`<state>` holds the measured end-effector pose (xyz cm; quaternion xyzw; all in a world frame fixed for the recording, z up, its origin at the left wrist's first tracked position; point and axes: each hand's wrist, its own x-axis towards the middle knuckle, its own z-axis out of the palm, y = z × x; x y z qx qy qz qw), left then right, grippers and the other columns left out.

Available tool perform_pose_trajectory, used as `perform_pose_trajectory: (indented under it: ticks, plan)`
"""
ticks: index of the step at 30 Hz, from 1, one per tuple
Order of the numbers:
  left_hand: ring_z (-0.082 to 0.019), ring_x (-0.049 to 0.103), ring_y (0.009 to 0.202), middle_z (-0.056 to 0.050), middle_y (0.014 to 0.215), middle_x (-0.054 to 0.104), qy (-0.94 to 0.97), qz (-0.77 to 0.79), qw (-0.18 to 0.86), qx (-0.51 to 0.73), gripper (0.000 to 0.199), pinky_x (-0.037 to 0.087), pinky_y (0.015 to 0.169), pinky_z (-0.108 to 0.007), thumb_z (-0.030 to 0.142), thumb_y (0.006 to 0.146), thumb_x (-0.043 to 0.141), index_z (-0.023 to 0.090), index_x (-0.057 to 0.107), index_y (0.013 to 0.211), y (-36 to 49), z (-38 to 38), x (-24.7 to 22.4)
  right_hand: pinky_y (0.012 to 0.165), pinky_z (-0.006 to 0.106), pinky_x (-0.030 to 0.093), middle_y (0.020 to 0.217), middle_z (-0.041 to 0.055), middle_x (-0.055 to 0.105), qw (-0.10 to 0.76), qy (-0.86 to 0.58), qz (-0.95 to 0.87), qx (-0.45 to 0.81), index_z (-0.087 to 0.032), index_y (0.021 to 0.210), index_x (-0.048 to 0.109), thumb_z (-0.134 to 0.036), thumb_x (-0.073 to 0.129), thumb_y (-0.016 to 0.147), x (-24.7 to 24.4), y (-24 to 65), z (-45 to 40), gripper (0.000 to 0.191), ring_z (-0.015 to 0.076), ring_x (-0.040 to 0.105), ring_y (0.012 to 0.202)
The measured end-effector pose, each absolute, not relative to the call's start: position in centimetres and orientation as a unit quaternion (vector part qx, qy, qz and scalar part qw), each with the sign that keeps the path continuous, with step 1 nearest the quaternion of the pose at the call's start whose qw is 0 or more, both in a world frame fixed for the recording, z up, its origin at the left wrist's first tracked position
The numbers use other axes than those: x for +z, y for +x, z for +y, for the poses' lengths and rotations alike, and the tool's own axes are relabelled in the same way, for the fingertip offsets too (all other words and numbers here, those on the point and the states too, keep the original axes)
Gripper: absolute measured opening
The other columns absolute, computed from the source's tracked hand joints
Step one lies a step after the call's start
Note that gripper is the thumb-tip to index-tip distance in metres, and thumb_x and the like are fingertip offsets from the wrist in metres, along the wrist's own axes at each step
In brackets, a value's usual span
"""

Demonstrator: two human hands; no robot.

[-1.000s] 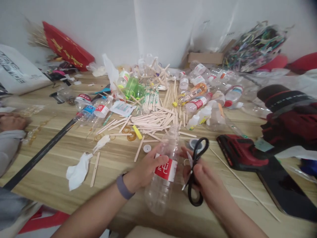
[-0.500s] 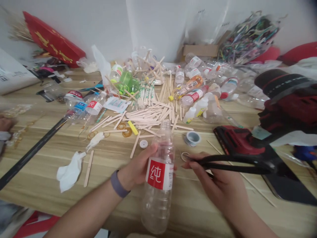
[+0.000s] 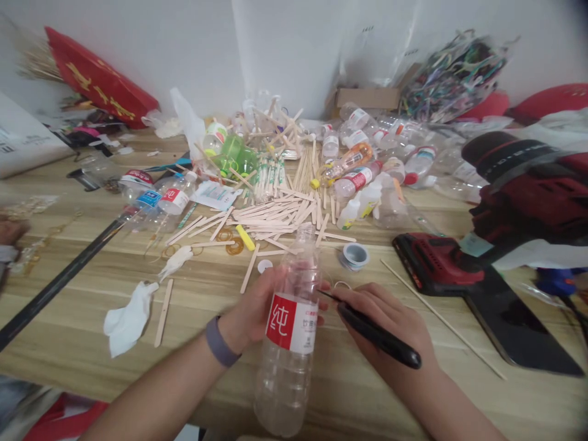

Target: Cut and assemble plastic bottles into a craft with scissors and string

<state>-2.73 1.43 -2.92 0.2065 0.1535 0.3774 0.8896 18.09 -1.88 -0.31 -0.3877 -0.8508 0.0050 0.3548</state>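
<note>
A clear plastic bottle [image 3: 285,373], long axis and mouth towards the worktop [image 3: 105,263]'s far edge, is gripped by the left hand [image 3: 257,306], black-handled scissors [image 3: 379,335] by the right hand [image 3: 404,324].

Clear, red-labelled bottle [image 3: 287,380], slightly tilted in left hand [image 3: 253,307]; black-handled scissors [image 3: 379,337] in right hand [image 3: 397,321], beside it

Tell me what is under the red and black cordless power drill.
A flat, glossy black slab sticks out from under the drill; whatever its base covers cannot be seen.
</note>
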Motion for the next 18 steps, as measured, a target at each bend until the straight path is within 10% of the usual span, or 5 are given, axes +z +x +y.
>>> perform_pose_trajectory:
  ticks: [18]
  plan:
    - [-0.021,0.07,0.088,-0.008,0.107,0.072,0.261,0.264,0.84,0.396,0.059,0.053,0.077,-0.031,0.049,0.069,0.079,0.022,0.061,0.117,-2.4,0.5,-0.9,0.072,0.027,0.048,0.095,0.0031,0.071,0.341,-0.382,-0.859,0.002,-0.019,0.12,0.058,-0.014,0.039,0.1,-0.7,17.5,-2.2,0.029,0.0168,0.06,0.084]
